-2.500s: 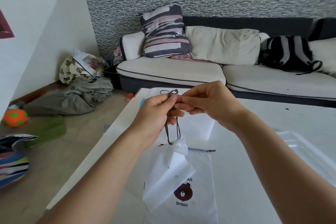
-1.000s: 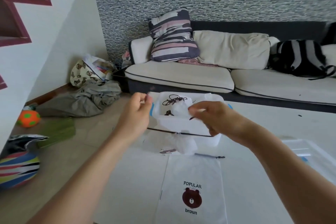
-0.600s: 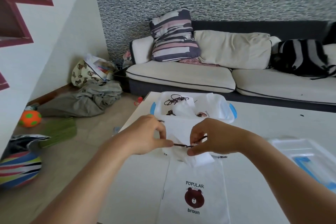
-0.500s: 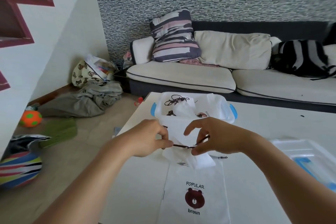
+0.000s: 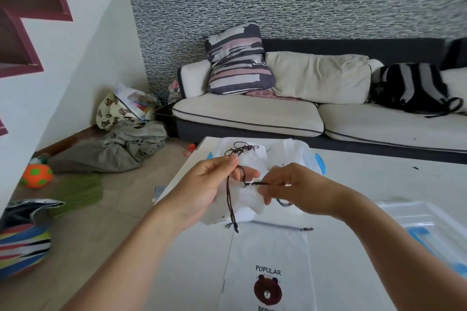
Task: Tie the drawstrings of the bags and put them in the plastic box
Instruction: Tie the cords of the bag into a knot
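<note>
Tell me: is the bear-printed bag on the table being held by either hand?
No: the bear-printed bag lies flat, untouched; both hands work another bag's drawstring.

Soft daylight, slight blur, wide-angle edge distortion

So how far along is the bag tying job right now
Done: one knotted bag sits in the plastic box. In hand: left hand and right hand pinch the dark drawstring of a second bag. Left: the bear-print bag lies flat, untied.

Both forearms bare, sleeveless, no jewellery visible.
</note>
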{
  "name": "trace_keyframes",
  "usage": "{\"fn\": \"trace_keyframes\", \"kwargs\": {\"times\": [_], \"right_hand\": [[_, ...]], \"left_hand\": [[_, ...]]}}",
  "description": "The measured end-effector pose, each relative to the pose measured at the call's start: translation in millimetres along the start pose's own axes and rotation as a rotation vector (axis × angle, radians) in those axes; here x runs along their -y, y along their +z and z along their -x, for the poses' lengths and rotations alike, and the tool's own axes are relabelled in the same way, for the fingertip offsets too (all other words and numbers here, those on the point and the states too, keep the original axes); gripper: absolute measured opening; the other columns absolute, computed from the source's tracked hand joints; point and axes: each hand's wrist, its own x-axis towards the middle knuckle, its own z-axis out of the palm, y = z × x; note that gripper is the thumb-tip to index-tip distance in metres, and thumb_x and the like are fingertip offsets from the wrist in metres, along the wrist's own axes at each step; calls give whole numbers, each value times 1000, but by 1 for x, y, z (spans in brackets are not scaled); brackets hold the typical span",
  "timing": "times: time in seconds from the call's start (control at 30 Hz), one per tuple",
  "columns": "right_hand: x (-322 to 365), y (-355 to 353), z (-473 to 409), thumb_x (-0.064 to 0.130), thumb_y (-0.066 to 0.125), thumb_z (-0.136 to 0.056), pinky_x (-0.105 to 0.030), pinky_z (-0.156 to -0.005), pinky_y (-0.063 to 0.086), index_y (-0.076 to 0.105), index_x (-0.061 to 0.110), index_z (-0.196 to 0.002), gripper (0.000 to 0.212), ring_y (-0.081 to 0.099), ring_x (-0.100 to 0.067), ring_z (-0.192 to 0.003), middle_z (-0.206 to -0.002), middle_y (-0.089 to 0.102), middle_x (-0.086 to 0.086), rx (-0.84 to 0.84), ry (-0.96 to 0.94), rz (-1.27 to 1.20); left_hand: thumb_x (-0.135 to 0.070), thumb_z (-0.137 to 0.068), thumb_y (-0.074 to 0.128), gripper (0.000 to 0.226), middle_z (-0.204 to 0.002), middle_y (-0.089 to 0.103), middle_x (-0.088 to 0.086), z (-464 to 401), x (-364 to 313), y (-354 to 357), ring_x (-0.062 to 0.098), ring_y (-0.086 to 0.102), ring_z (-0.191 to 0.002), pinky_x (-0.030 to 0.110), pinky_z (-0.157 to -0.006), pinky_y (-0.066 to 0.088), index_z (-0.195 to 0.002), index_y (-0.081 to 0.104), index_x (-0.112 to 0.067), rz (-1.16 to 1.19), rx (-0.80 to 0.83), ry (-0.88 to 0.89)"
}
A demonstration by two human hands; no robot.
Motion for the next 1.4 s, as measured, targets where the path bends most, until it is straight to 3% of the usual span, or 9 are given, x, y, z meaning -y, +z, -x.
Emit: {"fn": "trace_keyframes", "kwargs": {"times": [0.13, 0.3, 0.47, 0.67, 0.83, 0.93, 1.13, 1.27, 1.4], "right_hand": [[5, -3, 2, 35, 59, -99, -18, -86, 41, 72, 19, -79, 29, 61, -3, -91, -93, 66, 15, -100, -27, -109], [13, -1, 4, 30, 55, -102, -13, -53, 32, 68, 8, -76, 37, 38, -5, -51, -69, 53, 16, -107, 24, -113], [18, 6, 2, 29, 54, -100, -30, -82, 48, 67, 19, -74, 31, 59, -14, -94, -102, 59, 4, -245, -21, 29], [26, 12, -1, 18, 52, -99, -39, -59, 43, 66, 13, -73, 30, 45, -23, -58, -60, 54, 0, -328, -10, -124], [30, 13, -1, 15, 63, -96, -21, -43, 24, 72, 18, -95, 10, 25, -15, -45, -47, 39, 9, -348, -49, -293], [35, 7, 6, 14, 71, -92, -11, -42, 24, 75, 16, -101, 10, 27, -9, -39, -39, 40, 16, -313, -161, -261], [31, 13, 4, 11, 81, -82, -10, -42, 23, 78, 14, -82, 4, 30, -11, -38, -37, 40, 17, -374, -194, -77], [25, 13, 3, 5, 73, -88, -14, -40, 25, 78, 5, -84, 6, 31, -6, -40, -55, 61, 6, -366, -73, -463], [25, 18, -8, 10, 64, -95, -21, -41, 13, 65, 12, -81, 14, 17, -10, -45, -53, 31, 1, -370, 156, -954]], "left_hand": [[-40, -90, 55, 32, -81, 71, 8, 0, -1, -2, 20, 65, -90, 38, -95, 42, -67, 65, -21, 65, -25, -9], [-27, -99, 53, 29, -77, 67, 0, 0, 3, 0, 9, 63, -84, 22, -88, 45, -80, 71, -16, -35, -26, 27], [-19, -103, 53, 26, -77, 69, -5, -3, 8, -5, 12, 62, -84, 30, -91, 47, -87, 73, -23, -304, -75, 99], [-25, -100, 59, 25, -63, 62, -3, -5, 9, 3, 13, 52, -67, 21, -68, 45, -83, 75, -16, -276, -158, 86], [-14, -104, 50, 25, -69, 59, -6, -2, 7, 5, 7, 52, -69, 15, -71, 44, -94, 70, -2, -230, -74, 49], [-16, -103, 53, 29, -65, 55, -4, 1, 2, 4, 8, 49, -65, 12, -68, 41, -79, 70, -12, -229, -76, 51], [-22, -97, 62, 40, -56, 56, -8, 2, 2, 5, 5, 48, -58, 11, -63, 39, -58, 69, -28, -326, -78, 60], [-19, -101, 56, 37, -63, 60, -8, 4, -1, 3, 1, 52, -61, 9, -65, 40, -66, 66, -13, -271, -21, 34], [-13, -101, 54, 33, -90, 76, -5, 3, -2, 6, -1, 62, -71, 9, -68, 47, -72, 66, -5, -121, -8, -4]]}}
